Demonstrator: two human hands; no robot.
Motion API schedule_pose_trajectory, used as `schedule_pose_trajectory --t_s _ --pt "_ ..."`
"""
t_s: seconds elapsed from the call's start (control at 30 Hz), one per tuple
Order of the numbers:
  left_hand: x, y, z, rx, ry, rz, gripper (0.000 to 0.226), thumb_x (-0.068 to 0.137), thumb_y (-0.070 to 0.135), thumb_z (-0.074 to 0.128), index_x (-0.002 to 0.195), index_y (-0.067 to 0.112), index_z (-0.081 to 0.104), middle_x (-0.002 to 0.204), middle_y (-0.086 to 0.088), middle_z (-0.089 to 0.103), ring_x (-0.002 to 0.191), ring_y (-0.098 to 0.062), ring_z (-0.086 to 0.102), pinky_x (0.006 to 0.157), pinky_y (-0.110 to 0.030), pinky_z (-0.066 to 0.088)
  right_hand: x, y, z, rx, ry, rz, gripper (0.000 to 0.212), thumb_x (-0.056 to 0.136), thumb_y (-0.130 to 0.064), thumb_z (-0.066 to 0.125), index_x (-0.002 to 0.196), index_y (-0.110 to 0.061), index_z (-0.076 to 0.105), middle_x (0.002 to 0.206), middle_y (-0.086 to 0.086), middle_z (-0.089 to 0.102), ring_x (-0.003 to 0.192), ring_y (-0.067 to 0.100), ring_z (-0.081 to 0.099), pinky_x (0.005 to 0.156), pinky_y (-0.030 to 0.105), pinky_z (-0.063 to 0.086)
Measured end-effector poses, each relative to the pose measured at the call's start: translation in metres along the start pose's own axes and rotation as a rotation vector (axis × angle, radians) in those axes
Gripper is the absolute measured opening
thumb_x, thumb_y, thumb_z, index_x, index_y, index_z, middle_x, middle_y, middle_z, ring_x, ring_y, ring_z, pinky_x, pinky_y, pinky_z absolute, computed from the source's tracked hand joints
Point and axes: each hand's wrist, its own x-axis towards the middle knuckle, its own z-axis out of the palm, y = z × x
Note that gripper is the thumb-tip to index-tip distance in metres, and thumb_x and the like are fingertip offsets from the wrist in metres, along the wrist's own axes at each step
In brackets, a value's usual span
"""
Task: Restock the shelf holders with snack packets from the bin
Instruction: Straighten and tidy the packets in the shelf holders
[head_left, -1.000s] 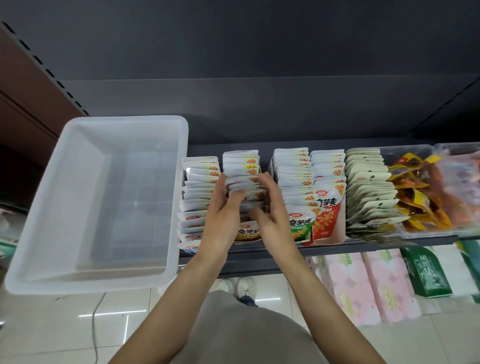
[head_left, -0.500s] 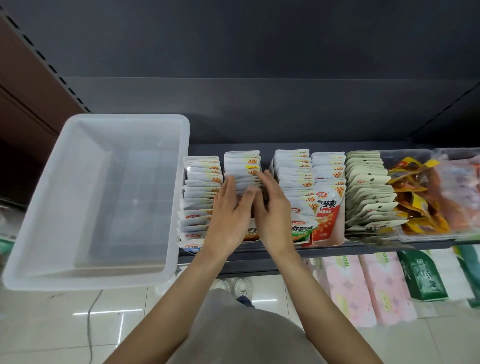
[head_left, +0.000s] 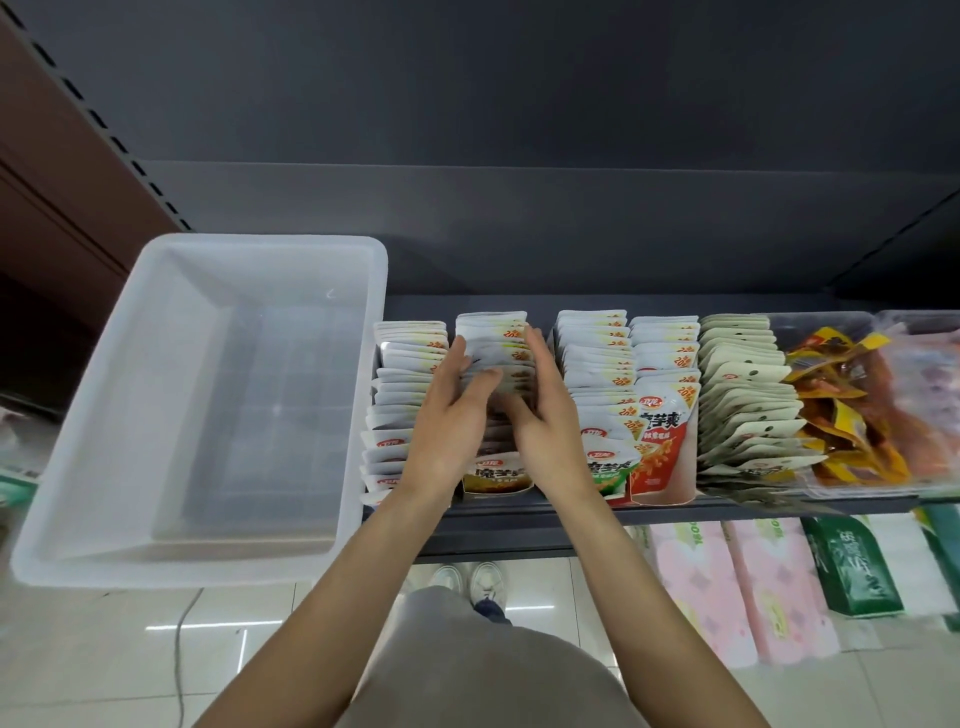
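Note:
A translucent white bin (head_left: 104, 415) sits on the left end of the dark shelf (head_left: 519, 519), and nothing shows inside it. To its right, white snack packets stand in several rows inside holders. My left hand (head_left: 447, 421) and my right hand (head_left: 550, 421) flank the second row of packets (head_left: 493, 327). The fingers of both hands lie straight along the row's sides and press it between them. My left thumb lies across the packet tops. The front packet of that row (head_left: 496, 473) has a brown-yellow label and shows below my hands.
Further rows stand at the far left (head_left: 410, 389) and to the right, one fronted by a red packet (head_left: 662, 452), then pale green packets (head_left: 743, 389). Clear trays of orange-yellow packets (head_left: 841, 405) stand beyond them. Pink packs (head_left: 691, 587) and green packs (head_left: 852, 566) fill the lower shelf.
Both hands have slid from the front of the second row toward the back of the shelf, staying on either side of it. The bin has not moved.

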Motion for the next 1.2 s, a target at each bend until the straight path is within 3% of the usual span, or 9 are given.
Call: schedule_pose_trajectory --t_s 0.1,0.27,0.4,0.5,0.57,0.73,0.93,1.1,1.2 --pt "-0.001 0.006 -0.009 -0.059 -0.011 0.004 0.047 0.098 0.026 0.044 0.143 0.033 0.034 0.132 0.017 0.042 0.118 0.001 0.037 0.093 -0.018 0.030 -0.004 -0.004 -0.004 0.038 -0.024 -0.014 0.066 0.092 0.005 0.047 0.148 -0.025 0.027 0.153 -0.009 0.029 0.137 0.000 0.028 0.114 0.027 0.030" --pt "0.004 0.008 -0.006 0.031 -0.026 0.057 0.047 0.099 0.025 0.042 0.144 0.033 0.031 0.139 0.016 0.040 0.122 0.001 0.036 0.096 -0.019 0.030 0.007 -0.008 -0.007 -0.058 0.033 0.015 0.063 0.094 -0.003 0.049 0.148 -0.021 0.023 0.154 -0.004 0.028 0.140 0.008 0.027 0.115 0.027 0.026" --pt "0.010 0.005 -0.007 0.093 -0.032 0.059 0.046 0.099 0.024 0.040 0.144 0.031 0.031 0.139 0.016 0.041 0.124 -0.003 0.039 0.102 -0.024 0.030 0.014 -0.009 -0.011 -0.169 -0.093 0.050 0.060 0.098 -0.008 0.042 0.151 -0.018 0.015 0.144 -0.017 0.026 0.126 -0.009 0.023 0.097 -0.004 0.018" --pt "0.011 0.009 -0.004 0.133 -0.093 0.044 0.047 0.100 0.021 0.037 0.145 0.029 0.025 0.124 0.018 0.037 0.114 0.001 0.033 0.095 -0.018 0.027 0.013 0.000 -0.005 -0.398 -0.156 -0.022 0.064 0.101 -0.022 0.040 0.152 -0.017 0.002 0.158 -0.008 0.005 0.142 0.000 0.005 0.113 0.013 0.008" --pt "0.012 0.011 -0.002 0.135 -0.106 0.046 0.047 0.100 0.020 0.037 0.145 0.027 0.025 0.121 0.017 0.036 0.112 0.001 0.033 0.093 -0.018 0.027 0.012 0.003 -0.001 -0.441 -0.130 -0.030 0.066 0.101 -0.026 0.040 0.152 -0.018 -0.001 0.160 -0.005 -0.001 0.142 0.001 0.001 0.111 0.013 0.006" --pt "0.017 0.016 0.004 0.091 -0.077 0.034 0.046 0.100 0.020 0.037 0.145 0.026 0.025 0.119 0.015 0.037 0.111 -0.002 0.036 0.094 -0.022 0.031 0.022 -0.009 -0.002 -0.054 -0.058 0.065 0.065 0.098 -0.013 0.047 0.151 -0.022 0.011 0.155 -0.004 0.026 0.140 0.010 0.027 0.115 0.035 0.028" --pt "0.020 0.008 0.004 0.042 -0.037 0.017 0.047 0.098 0.024 0.043 0.143 0.029 0.030 0.145 0.009 0.037 0.130 -0.012 0.038 0.105 -0.031 0.034 0.015 -0.015 -0.007 0.019 -0.019 0.065 0.061 0.095 -0.002 0.047 0.148 -0.022 0.025 0.152 -0.004 0.032 0.138 0.010 0.032 0.113 0.031 0.031" --pt "0.025 -0.001 -0.002 0.155 -0.020 0.100 0.050 0.097 0.027 0.044 0.145 0.029 0.029 0.147 0.006 0.038 0.134 -0.015 0.037 0.110 -0.040 0.034 0.014 -0.020 -0.007 -0.121 -0.070 0.005 0.066 0.095 -0.010 0.051 0.151 -0.022 0.016 0.157 -0.006 0.020 0.141 0.005 0.019 0.108 0.011 0.018" --pt "0.026 -0.001 -0.012 0.305 0.003 0.158 0.053 0.098 0.028 0.042 0.148 0.030 0.024 0.154 0.007 0.025 0.141 -0.015 0.024 0.117 -0.037 0.018 0.009 -0.023 -0.017 -0.210 -0.109 -0.056 0.069 0.096 -0.010 0.049 0.151 -0.023 0.011 0.159 -0.007 0.006 0.143 0.002 0.005 0.101 -0.003 0.005"
